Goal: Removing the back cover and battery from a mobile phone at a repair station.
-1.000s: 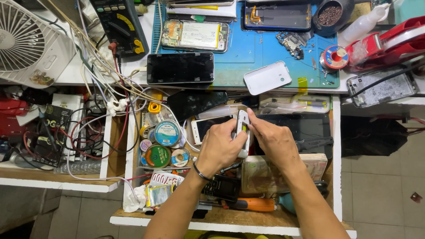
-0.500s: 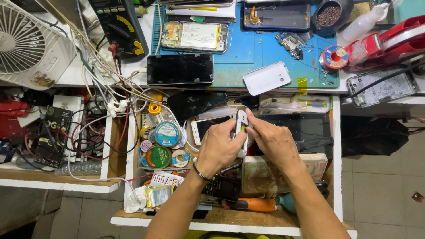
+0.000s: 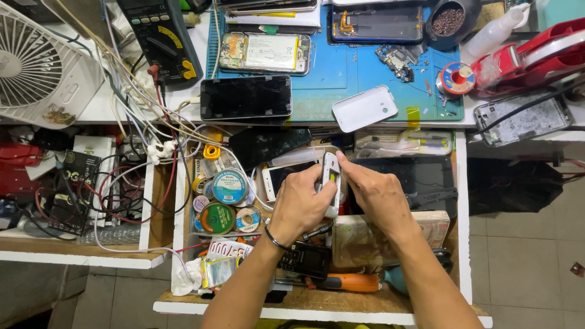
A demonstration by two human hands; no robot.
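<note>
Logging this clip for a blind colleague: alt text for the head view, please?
Both hands, left hand and right hand, grip a small white phone over an open drawer of tape rolls and tools, below a blue work mat with dismantled phones.

Both hands (image 3: 341,201) gripping small white phone (image 3: 329,183).

You're getting bright, even overhead light w/ soft shadows. Glare is showing on the black phone screen (image 3: 245,97). Focus is staying sharp throughout; edges are bowing slightly, wide-angle style.
</note>
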